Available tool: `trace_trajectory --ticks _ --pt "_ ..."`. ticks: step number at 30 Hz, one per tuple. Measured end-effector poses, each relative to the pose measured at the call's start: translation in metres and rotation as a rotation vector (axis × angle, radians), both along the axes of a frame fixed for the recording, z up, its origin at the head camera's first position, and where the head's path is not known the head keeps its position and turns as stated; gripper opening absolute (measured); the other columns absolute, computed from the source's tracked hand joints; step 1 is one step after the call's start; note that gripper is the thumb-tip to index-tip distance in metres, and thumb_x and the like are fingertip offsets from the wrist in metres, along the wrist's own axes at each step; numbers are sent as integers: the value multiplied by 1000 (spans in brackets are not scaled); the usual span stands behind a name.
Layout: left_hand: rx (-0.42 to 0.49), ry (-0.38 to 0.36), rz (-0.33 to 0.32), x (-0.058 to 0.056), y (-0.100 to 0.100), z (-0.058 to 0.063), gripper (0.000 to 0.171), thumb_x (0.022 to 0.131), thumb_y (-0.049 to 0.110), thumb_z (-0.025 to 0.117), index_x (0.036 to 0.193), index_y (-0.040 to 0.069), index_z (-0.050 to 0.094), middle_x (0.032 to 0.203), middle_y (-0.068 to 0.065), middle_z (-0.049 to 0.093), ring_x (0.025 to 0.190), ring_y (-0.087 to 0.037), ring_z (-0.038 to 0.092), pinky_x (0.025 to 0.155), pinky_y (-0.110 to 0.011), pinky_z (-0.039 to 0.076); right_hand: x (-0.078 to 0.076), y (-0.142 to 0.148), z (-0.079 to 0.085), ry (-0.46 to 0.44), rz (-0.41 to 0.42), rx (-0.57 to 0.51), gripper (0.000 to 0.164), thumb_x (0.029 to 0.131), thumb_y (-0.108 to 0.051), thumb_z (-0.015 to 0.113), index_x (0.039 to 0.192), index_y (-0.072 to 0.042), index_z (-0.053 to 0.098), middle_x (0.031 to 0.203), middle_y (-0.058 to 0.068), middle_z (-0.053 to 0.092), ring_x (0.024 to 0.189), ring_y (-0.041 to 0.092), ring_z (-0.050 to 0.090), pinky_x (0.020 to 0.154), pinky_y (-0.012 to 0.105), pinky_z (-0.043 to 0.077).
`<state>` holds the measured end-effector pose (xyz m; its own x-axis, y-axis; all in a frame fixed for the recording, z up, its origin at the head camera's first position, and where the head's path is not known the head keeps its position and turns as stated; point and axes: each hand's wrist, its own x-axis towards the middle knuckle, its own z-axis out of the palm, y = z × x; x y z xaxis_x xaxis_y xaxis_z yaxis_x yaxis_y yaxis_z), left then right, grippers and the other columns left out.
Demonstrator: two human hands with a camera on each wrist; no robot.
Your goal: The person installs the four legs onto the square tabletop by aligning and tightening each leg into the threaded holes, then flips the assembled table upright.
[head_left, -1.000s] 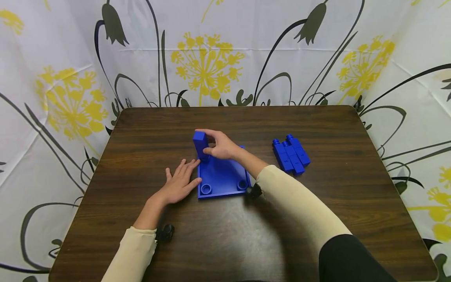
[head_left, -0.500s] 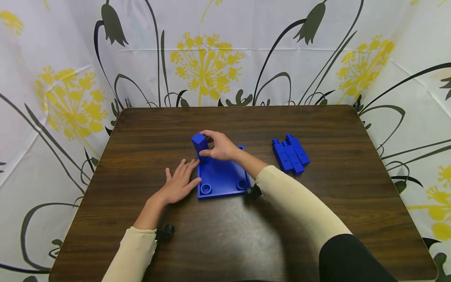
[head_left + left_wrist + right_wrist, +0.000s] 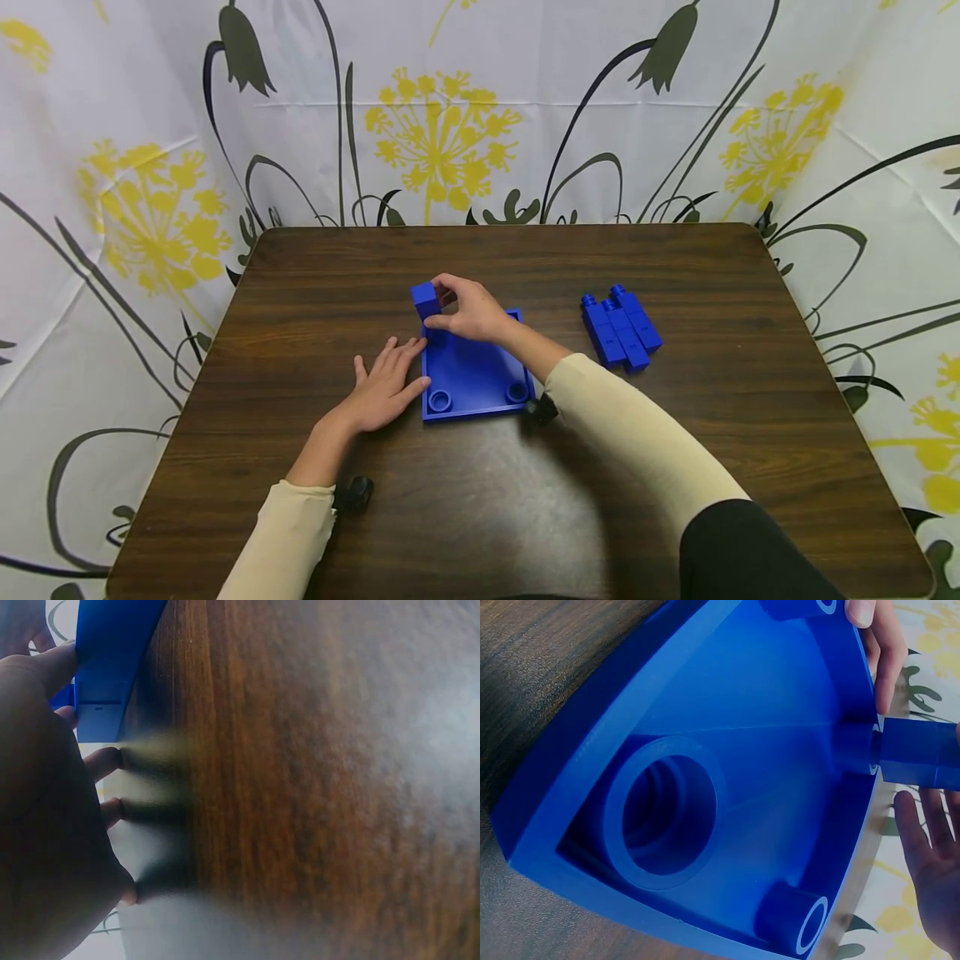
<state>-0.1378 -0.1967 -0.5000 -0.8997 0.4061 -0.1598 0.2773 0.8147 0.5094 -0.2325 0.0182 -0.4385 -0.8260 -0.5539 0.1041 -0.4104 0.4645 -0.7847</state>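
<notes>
In the head view a shallow blue square tray-like piece lies on the table, with round sockets inside its corners. A square blue leg stands over its far-left corner. The right wrist view shows the leg's narrow neck meeting that socket's rim. My right hand pinches the leg between thumb and fingers; the leg hides part of the fingers. Spread on the left, my left hand has its thumb and a fingertip against the piece's left side, other fingers on the tabletop.
Three more blue legs with pegged ends lie side by side right of the piece. A near-right socket looms large in the right wrist view. Wood-grain table; a flower-print curtain hangs behind it.
The leg has turned in my right hand, its top and side faces now angled differently. The right fingers have shifted slightly around it. My left hand and the tray-like piece have stayed put.
</notes>
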Motion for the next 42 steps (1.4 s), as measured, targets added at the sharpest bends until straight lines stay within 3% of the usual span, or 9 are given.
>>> trace_trajectory --ticks 11,20,28,32,42 --pt "-8 0 -11 4 1 9 66 103 50 40 158 24 17 161 -12 18 148 -38 0 98 -77 -11 3 0 0 27 16 72 45 87 -29 76 125 -12 59 113 3 66 107 17 60 92 34 46" --pt "9 15 -7 5 1 7 65 103 48 41 158 21 19 161 -14 20 148 -40 2 98 -78 -10 2 1 0 25 39 108 61 87 -26 76 139 -8 50 123 7 61 112 20 58 96 34 44" --pt "-2 2 -9 3 2 8 66 103 50 40 158 24 17 161 -12 18 148 -39 0 99 -77 -11 1 3 2 -99 100 -41 70 87 -8 71 150 -15 41 138 13 55 129 25 50 102 45 43" --pt "-17 -10 -10 3 1 8 66 103 51 40 158 25 16 162 -11 17 148 -38 -1 99 -77 -11 1 3 4 -153 134 -97 71 87 1 65 151 -15 39 143 14 50 130 25 49 102 43 43" --pt "-20 -10 -13 2 2 8 66 103 50 40 158 24 16 162 -12 17 148 -39 -1 99 -77 -10 -2 4 3 -135 146 -66 62 90 -1 67 147 -11 44 136 13 56 122 23 55 98 34 47"
